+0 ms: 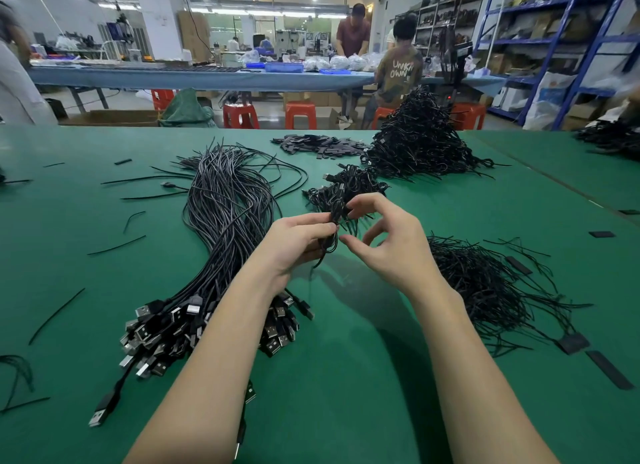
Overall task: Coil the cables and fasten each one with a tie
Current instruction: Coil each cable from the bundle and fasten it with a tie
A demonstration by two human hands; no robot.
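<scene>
Green felt covers the worktable (346, 377), whose far edge runs across the view in front of red stools (300, 114) and a long blue bench (194, 77) where 2 people (398, 65) work. Bare felt lies open between the forearms and toward the near edge. A long sheaf of straight black cables (228, 214) lies at left, glossy and round, ending in metal USB plugs. Thin wiry ties (485, 283) sprawl at right. Coiled bundles form a small heap (346, 190) and a tall mound (419, 141) beyond. The left hand (298, 242) grips a small coiled cable (330, 238), raised over the felt. The right hand (388, 242) sits just beside it, fingers curled; whether they pinch a tie is unclear.
</scene>
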